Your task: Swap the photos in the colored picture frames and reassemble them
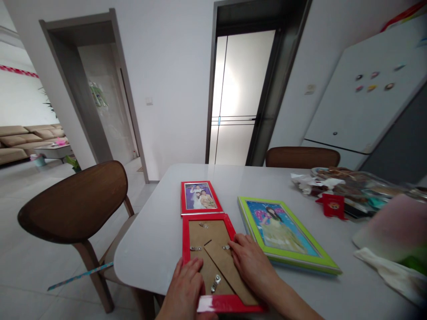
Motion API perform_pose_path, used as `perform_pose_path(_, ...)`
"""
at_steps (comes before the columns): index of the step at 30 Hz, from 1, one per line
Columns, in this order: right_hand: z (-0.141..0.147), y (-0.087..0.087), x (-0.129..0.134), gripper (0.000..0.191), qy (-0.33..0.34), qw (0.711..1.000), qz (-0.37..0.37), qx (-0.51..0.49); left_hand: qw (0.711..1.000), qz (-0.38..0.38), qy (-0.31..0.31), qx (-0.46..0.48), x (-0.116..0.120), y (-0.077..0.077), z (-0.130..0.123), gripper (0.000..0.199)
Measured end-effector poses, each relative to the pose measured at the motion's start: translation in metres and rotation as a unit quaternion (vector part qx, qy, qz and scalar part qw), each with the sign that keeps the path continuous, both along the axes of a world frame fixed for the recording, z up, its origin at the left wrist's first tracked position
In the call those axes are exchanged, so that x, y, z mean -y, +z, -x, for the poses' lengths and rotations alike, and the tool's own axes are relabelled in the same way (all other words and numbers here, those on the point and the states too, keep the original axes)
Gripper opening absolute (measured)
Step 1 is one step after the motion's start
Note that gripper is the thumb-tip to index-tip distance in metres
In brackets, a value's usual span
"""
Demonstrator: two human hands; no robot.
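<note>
A red picture frame (186,238) lies face down on the table, its brown backing board (213,235) upward. Small metal clips (216,282) sit around the backing, and a slanted slit marks the support leg. My left hand (188,284) grips the lower left side, its fingers bent over the edge. On the right side, my right hand (253,262) curls over the edge with fingertips at another clip (226,247). Touching the far end is a smaller-looking red frame (183,200), face up with a group photo. A green frame (290,231) with a portrait lies to the right.
Plastic bags and packaging (353,182), a red paper item (333,206) and a white cloth (390,271) crowd the white table's (143,249) right side. A brown chair (76,204) stands at the left, another chair (302,157) behind the far edge.
</note>
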State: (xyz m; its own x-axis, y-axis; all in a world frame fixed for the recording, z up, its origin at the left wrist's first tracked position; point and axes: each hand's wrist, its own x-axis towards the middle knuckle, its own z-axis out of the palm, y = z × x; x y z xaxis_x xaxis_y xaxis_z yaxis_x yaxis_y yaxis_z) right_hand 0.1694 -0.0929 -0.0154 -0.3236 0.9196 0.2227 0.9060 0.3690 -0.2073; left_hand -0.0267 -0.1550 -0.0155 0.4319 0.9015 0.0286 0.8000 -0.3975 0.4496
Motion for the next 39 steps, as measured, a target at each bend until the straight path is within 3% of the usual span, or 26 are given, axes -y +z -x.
perform_pose_path(6, -0.002, -0.001, -0.013, 0.025, -0.002, 0.999, 0.006, -0.035, 1.0, 0.001, 0.003, 0.002, -0.001, -0.001, 0.0, 0.031)
perform_pose_path(12, -0.007, -0.001, -0.007, 0.021, 0.039, 0.998, 0.013, -0.037, 1.0, 0.008, 0.004, -0.001, 0.0, 0.0, -0.002, 0.03)
perform_pose_path(19, -0.005, 0.006, 0.004, 0.022, 0.044, 0.996, 0.006, -0.073, 1.0, -0.007, -0.004, 0.002, -0.002, -0.009, 0.001, 0.031)
perform_pose_path(25, 0.012, 0.017, 0.039, 0.018, 0.213, 0.971, 0.064, -0.091, 1.0, -0.022, 0.004, 0.016, 0.0, -0.007, 0.0, 0.029)
perform_pose_path(35, 0.028, 0.01, 0.03, 0.014, 0.197, 0.974, 0.082, -0.083, 0.999, -0.037, -0.016, 0.018, -0.002, -0.014, 0.004, 0.026)
perform_pose_path(39, 0.024, 0.014, 0.034, 0.018, 0.223, 0.967, 0.087, -0.091, 0.999, -0.026, -0.004, 0.023, -0.001, -0.01, 0.004, 0.031)
